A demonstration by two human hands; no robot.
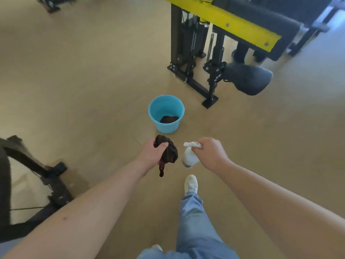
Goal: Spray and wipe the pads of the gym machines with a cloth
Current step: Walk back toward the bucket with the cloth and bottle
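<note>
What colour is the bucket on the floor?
Light blue; the bucket shows clearly in the head view.

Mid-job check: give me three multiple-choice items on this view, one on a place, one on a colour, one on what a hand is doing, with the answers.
1. Where does the bucket stand?
A. on the floor ahead of the hands
B. on the machine's seat pad
C. on a shelf

2. What colour is the machine's beam?
A. red
B. yellow
C. white

3. What does the left hand hold?
A. nothing
B. a sponge
C. a bunched dark cloth

Answers:
1 A: it sits on the tan floor near the machine's foot.
2 B: the sloping beam is bright yellow.
3 C: its fingers curl round the dark cloth, while the right hand grips the spray bottle.
</note>
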